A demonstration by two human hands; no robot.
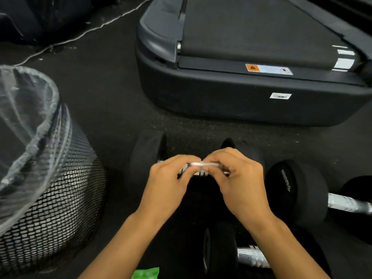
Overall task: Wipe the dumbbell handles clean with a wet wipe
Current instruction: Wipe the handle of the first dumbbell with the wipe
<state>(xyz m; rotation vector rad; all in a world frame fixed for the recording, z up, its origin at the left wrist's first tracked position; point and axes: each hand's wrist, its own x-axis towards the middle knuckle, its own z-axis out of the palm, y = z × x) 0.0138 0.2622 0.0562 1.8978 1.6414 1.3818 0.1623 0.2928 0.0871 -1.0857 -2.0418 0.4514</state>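
A small bunched white wet wipe (198, 164) is pinched between my left hand (168, 180) and my right hand (233, 176), held just above the chrome handle (199, 174) of a black dumbbell (148, 156) lying on the dark floor. Both hands hide most of that handle. A second dumbbell (298, 188) with a knurled chrome handle (348, 205) lies to the right. A third dumbbell (219, 250) sits near the bottom, its handle (252, 256) showing under my right forearm.
A black mesh bin (52, 198) lined with a clear plastic bag stands at the left. A treadmill base (231, 97) fills the far side. A green packet (146, 273) lies at the bottom edge. A white cable (80, 35) runs across the floor at far left.
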